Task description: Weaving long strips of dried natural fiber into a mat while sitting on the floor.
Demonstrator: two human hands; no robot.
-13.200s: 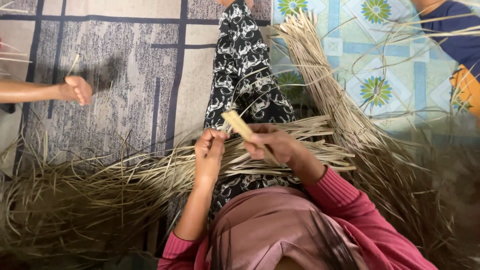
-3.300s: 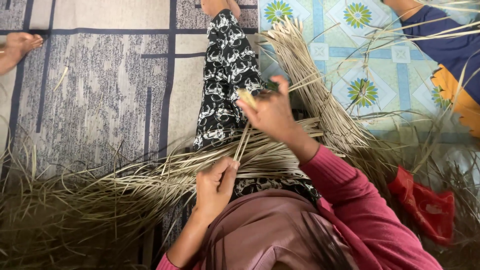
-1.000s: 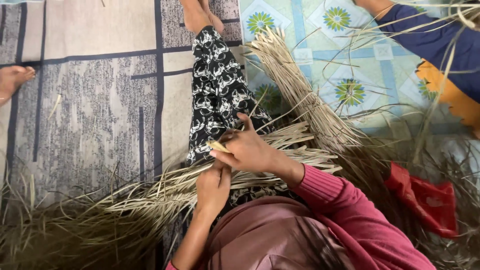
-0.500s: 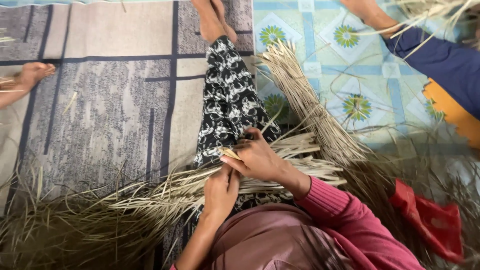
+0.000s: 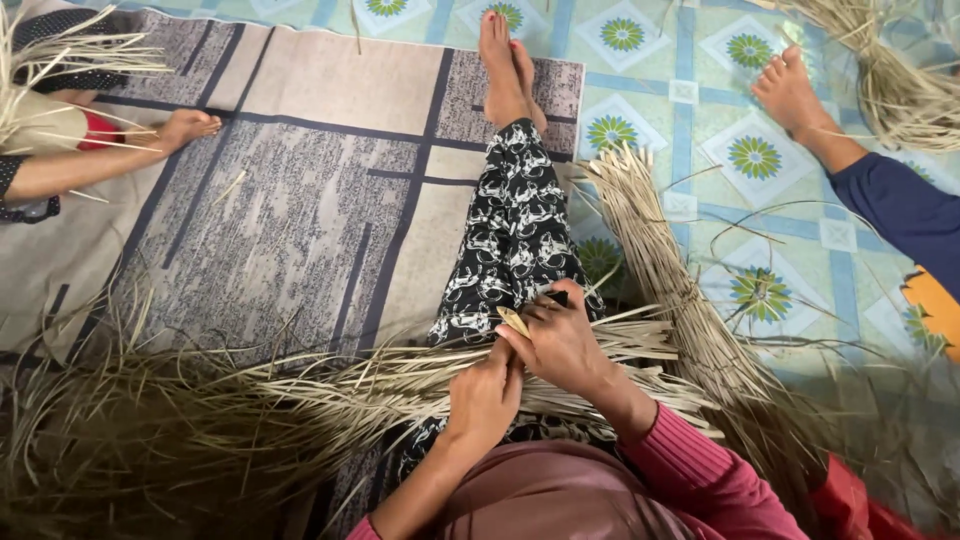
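Note:
I sit on the floor with my legs in black-and-white patterned trousers [image 5: 510,240] stretched out. A long sheaf of dried palm-leaf strips [image 5: 330,390] lies across my lap. My left hand [image 5: 485,395] grips the strips from above. My right hand [image 5: 560,345] rests just beyond it and pinches a pale leaf strip [image 5: 513,320]; a small dark object [image 5: 556,297] pokes out between its fingers. The two hands touch each other.
A second bundle of dried strips [image 5: 660,270] lies to the right on the patterned floor mat [image 5: 700,130]. A grey rug [image 5: 270,190] lies under my legs. Another person's foot [image 5: 185,127] is at the left, another's foot and blue-clad leg [image 5: 850,160] at the right. Red cloth [image 5: 850,500] lies at bottom right.
My right hand came down from a raised pull of a strip to rest on the sheaf beside my left hand. The view has tilted up, showing more floor and my feet.

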